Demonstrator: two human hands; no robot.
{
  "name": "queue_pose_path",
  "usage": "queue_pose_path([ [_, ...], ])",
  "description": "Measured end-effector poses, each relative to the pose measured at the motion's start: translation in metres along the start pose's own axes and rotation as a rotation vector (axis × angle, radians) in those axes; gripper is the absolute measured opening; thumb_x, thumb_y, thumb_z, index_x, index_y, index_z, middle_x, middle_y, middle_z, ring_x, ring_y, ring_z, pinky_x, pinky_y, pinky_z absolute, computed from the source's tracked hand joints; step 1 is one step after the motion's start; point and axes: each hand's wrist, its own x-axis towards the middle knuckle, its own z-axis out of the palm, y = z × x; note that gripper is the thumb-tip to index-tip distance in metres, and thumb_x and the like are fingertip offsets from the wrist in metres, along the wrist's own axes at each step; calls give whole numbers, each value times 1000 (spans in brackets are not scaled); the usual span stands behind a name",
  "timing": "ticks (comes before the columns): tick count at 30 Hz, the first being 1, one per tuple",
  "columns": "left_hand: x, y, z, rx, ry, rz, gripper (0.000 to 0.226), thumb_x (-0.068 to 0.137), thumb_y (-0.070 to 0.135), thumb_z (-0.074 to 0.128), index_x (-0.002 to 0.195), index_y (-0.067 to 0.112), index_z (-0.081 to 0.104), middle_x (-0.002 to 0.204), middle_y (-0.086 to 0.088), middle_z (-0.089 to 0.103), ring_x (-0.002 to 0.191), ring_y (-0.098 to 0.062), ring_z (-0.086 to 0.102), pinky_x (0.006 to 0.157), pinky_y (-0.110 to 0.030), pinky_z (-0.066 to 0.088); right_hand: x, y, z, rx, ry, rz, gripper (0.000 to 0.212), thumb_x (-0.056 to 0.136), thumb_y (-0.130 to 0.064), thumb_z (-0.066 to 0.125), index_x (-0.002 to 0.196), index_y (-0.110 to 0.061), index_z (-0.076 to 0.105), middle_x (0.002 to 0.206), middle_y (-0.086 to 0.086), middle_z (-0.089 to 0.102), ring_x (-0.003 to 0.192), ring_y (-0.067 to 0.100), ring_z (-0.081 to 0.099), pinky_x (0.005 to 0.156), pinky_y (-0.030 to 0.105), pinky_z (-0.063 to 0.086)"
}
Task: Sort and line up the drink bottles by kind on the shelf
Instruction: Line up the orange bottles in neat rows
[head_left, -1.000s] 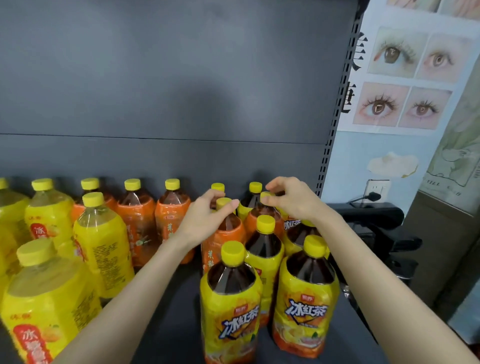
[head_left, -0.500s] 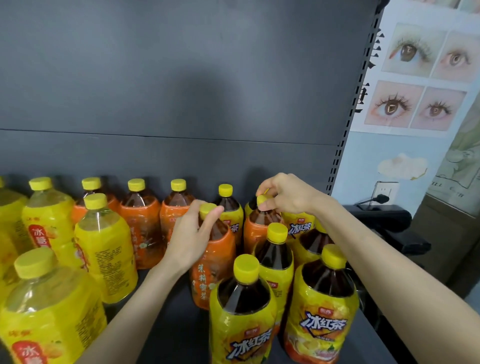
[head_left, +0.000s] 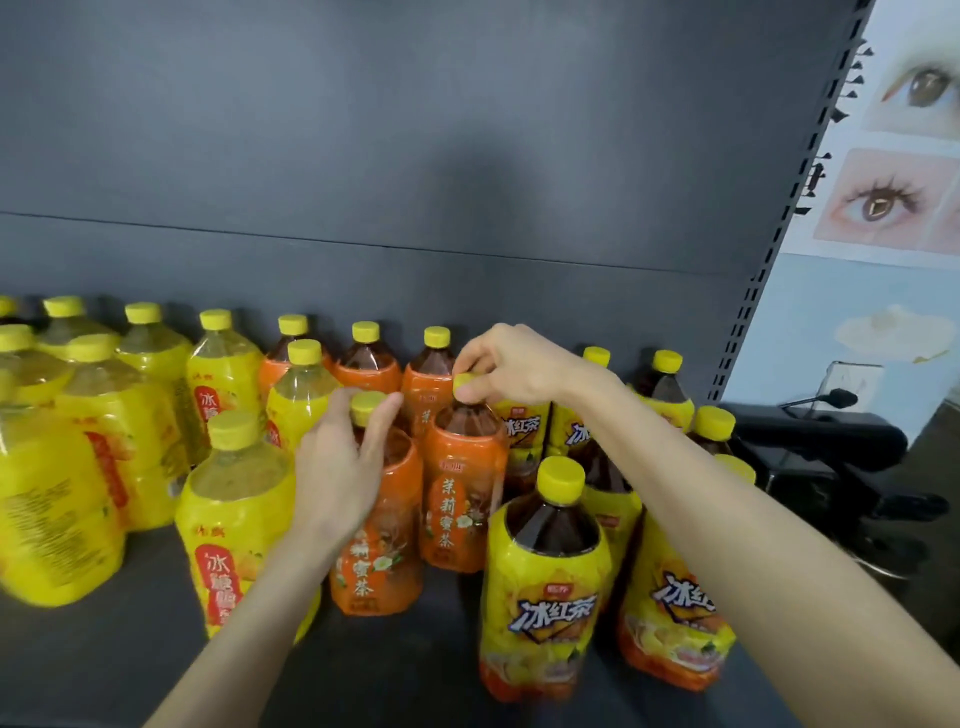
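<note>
My left grip (head_left: 340, 467) curls round the neck of the front orange bottle (head_left: 379, 551), thumb and fingers on either side of its yellow cap. My right grip (head_left: 519, 366) pinches the cap of the second orange bottle (head_left: 462, 504), just behind it and to the right. Both stand upright on the dark grey shelf (head_left: 130, 654). Pale yellow bottles (head_left: 234, 525) crowd the left, dark tea bottles (head_left: 545, 592) the right, and more orange ones line the back. Behind them rises a plain grey back panel (head_left: 415, 156), ending at a slotted upright (head_left: 779, 260). Beyond that, a pale wall carries a poster of eyes (head_left: 893, 202) and a socket (head_left: 852, 379), with a black object (head_left: 821, 436) below.
</note>
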Motion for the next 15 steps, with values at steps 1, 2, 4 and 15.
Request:
queue_pose_path([
  [1, -3, 1, -4, 31, 10, -3, 59, 87, 54, 41, 119, 6, 54, 72, -1, 60, 66, -18, 58, 61, -30, 39, -2, -5, 2, -5, 2, -7, 30, 85, -22, 71, 112, -8, 69, 104, 10, 72, 90, 21, 69, 86, 31, 53],
  [2, -6, 3, -8, 55, 21, -5, 59, 87, 53, 42, 118, 4, 54, 69, -1, 58, 66, -22, 58, 60, -31, 39, -4, -8, 3, -5, 5, -11, 31, 86, -23, 71, 113, -8, 68, 105, 11, 71, 90, 21, 68, 87, 32, 52],
  [4, -14, 9, -16, 93, 51, -4, 60, 87, 54, 42, 117, 2, 55, 69, -5, 60, 71, -32, 63, 60, -34, 43, -11, -12, 6, -18, 13, -23, 33, 86, -23, 71, 114, -7, 68, 107, 12, 71, 91, 19, 65, 91, 34, 50],
  [15, -29, 14, -48, 142, 44, -7, 72, 84, 59, 39, 118, -2, 55, 63, -9, 61, 61, -25, 59, 54, -31, 41, -34, -41, 25, 10, 108, 36, 31, 85, -25, 72, 108, -6, 69, 110, 16, 66, 100, 29, 62, 91, 41, 50],
])
